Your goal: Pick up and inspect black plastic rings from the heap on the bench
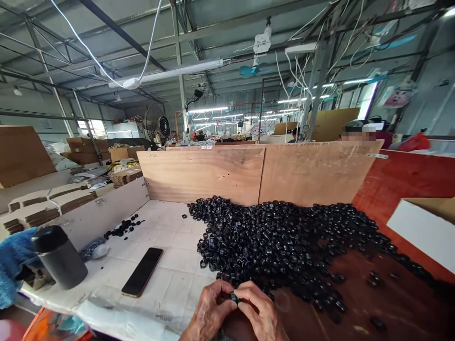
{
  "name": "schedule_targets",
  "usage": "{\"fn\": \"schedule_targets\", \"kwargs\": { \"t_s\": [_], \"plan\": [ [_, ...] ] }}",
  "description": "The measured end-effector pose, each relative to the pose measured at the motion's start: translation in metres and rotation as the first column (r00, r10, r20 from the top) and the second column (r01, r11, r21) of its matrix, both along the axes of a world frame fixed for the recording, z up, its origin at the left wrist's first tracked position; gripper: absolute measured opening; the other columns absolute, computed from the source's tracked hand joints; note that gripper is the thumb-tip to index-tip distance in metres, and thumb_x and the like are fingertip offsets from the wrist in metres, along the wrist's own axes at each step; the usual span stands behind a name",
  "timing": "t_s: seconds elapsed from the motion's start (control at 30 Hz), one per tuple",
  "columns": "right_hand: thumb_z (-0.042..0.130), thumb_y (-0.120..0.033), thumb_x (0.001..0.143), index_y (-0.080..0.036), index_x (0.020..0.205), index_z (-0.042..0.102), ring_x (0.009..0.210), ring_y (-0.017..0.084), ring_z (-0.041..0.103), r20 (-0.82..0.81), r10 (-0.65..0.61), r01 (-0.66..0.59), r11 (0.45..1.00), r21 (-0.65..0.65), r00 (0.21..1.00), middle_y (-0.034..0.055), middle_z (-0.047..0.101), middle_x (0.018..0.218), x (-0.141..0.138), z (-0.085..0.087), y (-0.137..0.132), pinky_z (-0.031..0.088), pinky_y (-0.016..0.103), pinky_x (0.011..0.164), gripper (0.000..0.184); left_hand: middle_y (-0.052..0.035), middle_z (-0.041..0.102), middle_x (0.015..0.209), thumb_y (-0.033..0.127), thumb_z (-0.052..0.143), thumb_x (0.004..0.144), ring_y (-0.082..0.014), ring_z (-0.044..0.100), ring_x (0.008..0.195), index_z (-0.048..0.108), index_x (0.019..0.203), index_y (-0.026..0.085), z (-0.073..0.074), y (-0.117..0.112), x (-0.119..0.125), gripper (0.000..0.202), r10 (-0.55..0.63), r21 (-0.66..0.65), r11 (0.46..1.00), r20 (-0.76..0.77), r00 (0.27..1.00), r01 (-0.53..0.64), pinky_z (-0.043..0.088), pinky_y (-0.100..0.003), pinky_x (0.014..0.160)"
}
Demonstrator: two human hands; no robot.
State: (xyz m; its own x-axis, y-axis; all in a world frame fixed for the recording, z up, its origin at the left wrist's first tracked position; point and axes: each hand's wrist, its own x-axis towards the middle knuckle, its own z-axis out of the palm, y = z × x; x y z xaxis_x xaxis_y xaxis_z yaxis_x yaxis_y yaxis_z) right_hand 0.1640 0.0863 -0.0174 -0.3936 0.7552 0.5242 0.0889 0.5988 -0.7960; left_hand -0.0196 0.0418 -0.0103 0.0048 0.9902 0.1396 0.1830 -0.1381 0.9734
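Overhead, a steel-truss roof (pixel 106 33) spans a packing floor; positions below are given from the heap of black plastic rings (pixel 280 246). Far left of the heap sit a blue cloth (pixel 14 265) and a dark tumbler (pixel 59 256), with a plastic bag (pixel 95 248) and a small cluster of loose rings (pixel 124 226) nearer it. A smartphone (pixel 142 272) lies flat on the white table (pixel 167 227), left of the heap's near end. At that near end the left hand (pixel 209 310) and right hand (pixel 258 310) are together, their fingertips clamped on one black ring (pixel 234 298). Behind the heap stands a plywood board (pixel 202 175); right of it lies a reddish-brown board (pixel 359 289), and beyond that a white carton (pixel 423 232).

Caution: a loose pinch could drop the ring among identical rings. Contact from the wrists could start rings sliding along the heap's sloped edge. Scattered rings on the reddish-brown board could roll toward its right side. A wide leftward sweep could strike the smartphone or topple the tumbler. Working room is greatest along the white table, between the smartphone and the heap.
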Motion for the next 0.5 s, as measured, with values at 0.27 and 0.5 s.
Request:
{"fn": "schedule_targets", "kwargs": {
  "t_s": [0.27,0.5],
  "plan": [
    [0.062,-0.039,0.09,-0.024,0.093,0.074,0.079,0.022,0.072,-0.022,-0.065,0.059,0.975,-0.215,0.998,0.0048,0.073,0.088,-0.002,0.007,0.0,0.059,0.025,0.073,0.019,-0.0028,0.069,0.09,0.038,0.076,0.082,-0.0202,0.061,0.084,0.071,0.094,0.021,-0.002,0.005,-0.004,0.021,-0.034,0.052,0.998,-0.049,0.998,0.036,0.048,-0.029,0.079],
    [0.065,-0.047,0.09,-0.028,0.093,0.073,0.075,0.021,0.074,0.024,-0.163,0.165,0.98,-0.113,0.986,0.0023,0.076,0.083,-0.007,-0.008,0.003,0.06,0.023,0.07,0.021,-0.0041,0.07,0.09,0.046,0.076,0.083,-0.0221,0.063,0.084,0.072,0.096,0.022,-0.025,0.013,-0.008,0.027,-0.018,0.031,0.999,-0.05,0.999,0.019,0.05,-0.031,0.079]
  ]
}}
